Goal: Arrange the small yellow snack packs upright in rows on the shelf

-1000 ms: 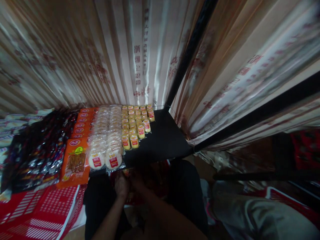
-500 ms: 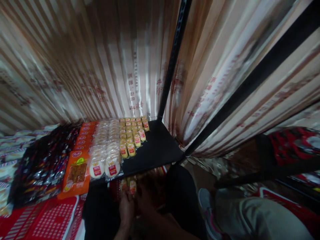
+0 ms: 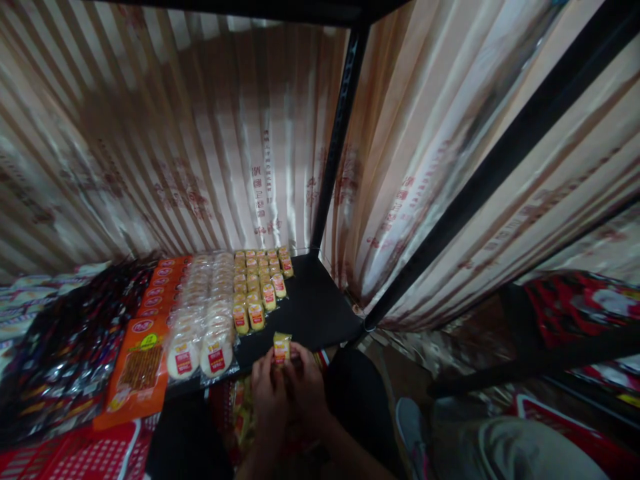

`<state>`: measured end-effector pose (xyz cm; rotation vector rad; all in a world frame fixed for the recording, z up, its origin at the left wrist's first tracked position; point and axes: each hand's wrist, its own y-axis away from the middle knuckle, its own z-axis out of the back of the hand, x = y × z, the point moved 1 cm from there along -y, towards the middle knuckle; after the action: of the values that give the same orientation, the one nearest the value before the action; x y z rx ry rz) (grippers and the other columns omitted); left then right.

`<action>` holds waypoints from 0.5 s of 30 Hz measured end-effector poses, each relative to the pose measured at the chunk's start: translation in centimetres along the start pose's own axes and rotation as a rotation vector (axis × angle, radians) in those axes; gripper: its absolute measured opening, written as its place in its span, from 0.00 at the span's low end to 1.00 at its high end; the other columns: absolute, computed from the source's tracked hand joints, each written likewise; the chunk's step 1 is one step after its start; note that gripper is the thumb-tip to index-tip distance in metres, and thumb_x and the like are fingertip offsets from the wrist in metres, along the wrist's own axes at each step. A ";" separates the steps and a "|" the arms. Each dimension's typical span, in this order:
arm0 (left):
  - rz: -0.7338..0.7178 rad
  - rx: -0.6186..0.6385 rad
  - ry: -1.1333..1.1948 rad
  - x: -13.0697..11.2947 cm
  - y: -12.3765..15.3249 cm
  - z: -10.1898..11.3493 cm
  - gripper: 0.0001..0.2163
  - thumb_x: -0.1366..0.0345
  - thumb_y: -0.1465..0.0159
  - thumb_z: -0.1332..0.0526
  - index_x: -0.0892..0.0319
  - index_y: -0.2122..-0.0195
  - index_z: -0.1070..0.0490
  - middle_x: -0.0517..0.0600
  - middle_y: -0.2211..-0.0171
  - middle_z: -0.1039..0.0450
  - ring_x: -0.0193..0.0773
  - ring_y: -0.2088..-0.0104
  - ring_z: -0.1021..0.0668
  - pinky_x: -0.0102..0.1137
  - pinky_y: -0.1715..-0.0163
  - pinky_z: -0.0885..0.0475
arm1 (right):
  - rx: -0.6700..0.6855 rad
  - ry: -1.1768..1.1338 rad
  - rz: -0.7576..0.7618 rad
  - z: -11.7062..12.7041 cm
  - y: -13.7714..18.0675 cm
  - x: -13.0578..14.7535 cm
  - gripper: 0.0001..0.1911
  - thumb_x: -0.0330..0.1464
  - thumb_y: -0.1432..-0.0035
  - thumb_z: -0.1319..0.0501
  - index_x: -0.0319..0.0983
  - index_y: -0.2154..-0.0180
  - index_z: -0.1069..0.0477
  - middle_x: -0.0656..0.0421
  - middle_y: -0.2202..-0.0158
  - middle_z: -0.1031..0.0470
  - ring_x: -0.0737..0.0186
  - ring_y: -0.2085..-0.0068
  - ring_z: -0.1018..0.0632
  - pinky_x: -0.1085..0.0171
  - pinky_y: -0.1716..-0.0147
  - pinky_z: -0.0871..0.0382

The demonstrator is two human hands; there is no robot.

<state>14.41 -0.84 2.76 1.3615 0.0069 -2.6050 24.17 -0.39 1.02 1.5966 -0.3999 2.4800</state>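
One packet, long axis near to far, sits between your left hand and right hand, fingertips closed to its width, near-right of the yellow rows.

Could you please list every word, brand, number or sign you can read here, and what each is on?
Nothing is legible enough to quote.
Curtain: red characters, blurred.
Orange bags: oval logo and yellow-green sticker, too small.
White round packs: red labels, too small.
Small yellow packet, between left hand and right hand: red label, too small.
Yellow packets on the shelf: red labels, too small.
Dark packs, red packs, white packs: too blurred.
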 end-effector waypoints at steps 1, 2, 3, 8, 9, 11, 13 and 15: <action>-0.013 -0.006 0.017 -0.6 -0.6 -0.1 0.20 0.64 0.39 0.56 0.64 0.49 0.36 0.57 0.51 0.33 0.39 0.50 0.31 0.32 0.47 0.38 | -0.018 0.009 0.012 0.0 -1.0 0.2 0.15 0.36 0.46 0.46 0.39 0.57 0.31 0.54 0.59 0.26 0.59 0.59 0.26 0.61 0.56 0.33; -0.022 -0.015 0.035 -1.2 -1.2 -0.3 0.20 0.65 0.39 0.56 0.64 0.48 0.37 0.58 0.50 0.34 0.39 0.49 0.31 0.32 0.46 0.39 | -0.035 0.015 0.025 0.0 -2.0 0.3 0.15 0.35 0.47 0.46 0.39 0.58 0.31 0.54 0.60 0.26 0.59 0.59 0.26 0.61 0.57 0.33; -0.028 -0.025 0.050 -1.7 -1.8 -0.5 0.21 0.65 0.39 0.56 0.65 0.47 0.38 0.58 0.49 0.34 0.38 0.48 0.32 0.32 0.45 0.40 | -0.045 0.016 0.037 -0.1 -3.0 0.4 0.15 0.35 0.47 0.46 0.38 0.58 0.31 0.54 0.60 0.26 0.59 0.60 0.26 0.61 0.57 0.33; -0.010 -0.042 0.072 -3.1 -4.3 -2.3 0.22 0.67 0.40 0.56 0.68 0.45 0.40 0.58 0.43 0.40 0.38 0.43 0.38 0.33 0.41 0.47 | -0.016 0.011 0.057 -1.2 -7.5 0.0 0.15 0.32 0.48 0.46 0.38 0.57 0.32 0.56 0.60 0.26 0.61 0.61 0.26 0.63 0.62 0.31; -0.013 -0.041 0.070 -3.1 -4.7 -2.7 0.22 0.66 0.39 0.56 0.68 0.45 0.40 0.58 0.41 0.41 0.38 0.42 0.39 0.33 0.40 0.48 | -0.005 0.007 0.050 -1.6 -8.2 -0.2 0.16 0.32 0.48 0.46 0.38 0.57 0.32 0.56 0.60 0.26 0.61 0.62 0.26 0.63 0.63 0.31; -0.029 -0.037 0.067 -3.2 -5.3 -3.2 0.23 0.65 0.39 0.57 0.67 0.44 0.41 0.57 0.40 0.43 0.37 0.41 0.40 0.33 0.40 0.49 | 0.011 -0.010 0.041 -2.3 -9.4 -0.5 0.16 0.32 0.49 0.46 0.38 0.56 0.33 0.56 0.61 0.27 0.62 0.62 0.26 0.63 0.63 0.30; -0.038 -0.031 0.057 -3.1 -5.7 -3.5 0.23 0.64 0.38 0.57 0.66 0.43 0.42 0.56 0.40 0.43 0.37 0.40 0.41 0.34 0.39 0.49 | 0.016 -0.030 0.034 -3.0 -10.2 -0.8 0.17 0.31 0.49 0.46 0.38 0.56 0.33 0.56 0.61 0.27 0.62 0.62 0.26 0.63 0.63 0.30; -0.041 -0.027 0.048 -2.9 -6.0 -3.7 0.23 0.64 0.38 0.58 0.67 0.43 0.42 0.56 0.39 0.44 0.38 0.39 0.42 0.34 0.39 0.50 | 0.022 -0.044 0.030 -3.6 -10.8 -0.9 0.17 0.30 0.49 0.47 0.37 0.55 0.33 0.56 0.61 0.27 0.63 0.63 0.26 0.63 0.63 0.30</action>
<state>17.95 5.93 2.50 1.4291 0.0778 -2.5951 24.46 10.95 0.19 1.6685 -0.4062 2.4833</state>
